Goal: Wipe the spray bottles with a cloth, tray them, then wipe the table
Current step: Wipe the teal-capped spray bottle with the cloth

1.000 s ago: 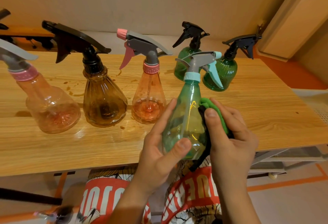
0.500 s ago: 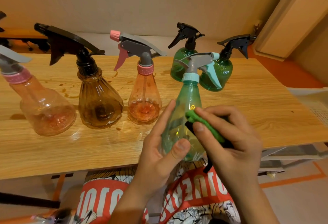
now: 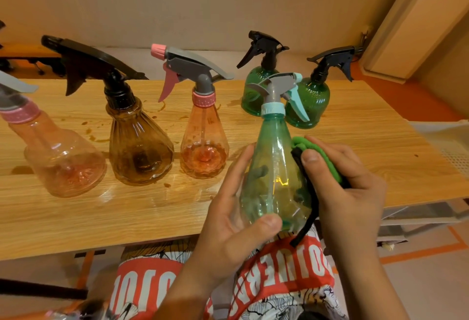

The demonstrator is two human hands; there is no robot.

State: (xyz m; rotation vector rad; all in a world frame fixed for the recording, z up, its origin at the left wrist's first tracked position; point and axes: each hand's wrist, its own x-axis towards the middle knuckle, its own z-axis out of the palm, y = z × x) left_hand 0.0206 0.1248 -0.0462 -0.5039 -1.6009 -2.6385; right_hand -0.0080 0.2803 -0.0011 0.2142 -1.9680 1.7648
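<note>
The teal-green spray bottle (image 3: 274, 167) is being held upright above the near edge of the wooden table (image 3: 380, 137), gripped round its base by the left hand (image 3: 236, 223), while a folded green cloth (image 3: 317, 152) is being pinched and pressed against its right side by the right hand (image 3: 347, 187). Turning it within the grip is judged best. Bare room is being left rightward; the pink spray bottle (image 3: 204, 152) is standing close leftward

Teal-collared green bottle (image 3: 274, 167) is held above the counter's (image 3: 76, 218) near edge, green cloth (image 3: 327, 166) against its side; five bottles (image 3: 142, 152) stand behind.
</note>
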